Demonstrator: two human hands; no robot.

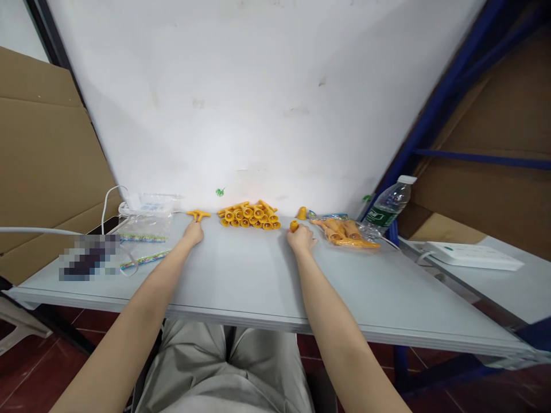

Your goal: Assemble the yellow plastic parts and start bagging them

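My left hand (193, 233) rests on the grey table (258, 287) with its fingers closed on a yellow T-shaped plastic piece (198, 215). My right hand (301, 237) lies further right, its fingers closed around a small yellow tube piece (294, 225). Between the two hands, at the back by the white wall, lies a pile of several yellow tube pieces (251, 215). Another single yellow piece (302, 213) stands just behind my right hand.
A clear bag of orange-yellow parts (348, 232) lies right of my right hand, with a water bottle (387, 207) behind it. Clear bags (145, 221) and a white cable sit at the left. A white power strip (471, 254) lies on the neighbouring table.
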